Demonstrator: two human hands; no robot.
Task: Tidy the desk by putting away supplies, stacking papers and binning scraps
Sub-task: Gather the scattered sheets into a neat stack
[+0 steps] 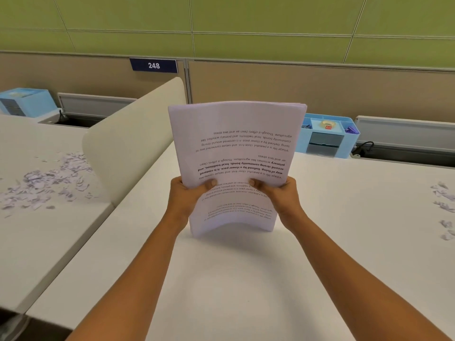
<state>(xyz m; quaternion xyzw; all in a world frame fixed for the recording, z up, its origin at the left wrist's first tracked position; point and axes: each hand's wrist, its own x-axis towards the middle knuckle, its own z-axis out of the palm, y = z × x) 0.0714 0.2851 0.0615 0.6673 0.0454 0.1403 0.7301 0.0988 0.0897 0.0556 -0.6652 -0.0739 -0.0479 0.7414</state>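
A stack of printed white papers (pixel 236 148) stands upright on its lower edge on the white desk (pixel 221 279), text upside down to me. My left hand (pixel 187 195) grips its left side and my right hand (pixel 278 195) grips its right side, thumbs on the front sheet. The stack bows slightly between them. Paper scraps (pixel 444 205) lie at the desk's right edge. A light blue desk organiser (pixel 327 136) holding a tape roll (pixel 328 124) and purple clips stands behind the papers, partly hidden by them.
A beige curved divider (pixel 133 139) separates this desk from the left desk, where a heap of paper scraps (pixel 49 180) is scattered. A second blue organiser (pixel 24 102) sits far left. Partition panels and cable trays run along the back.
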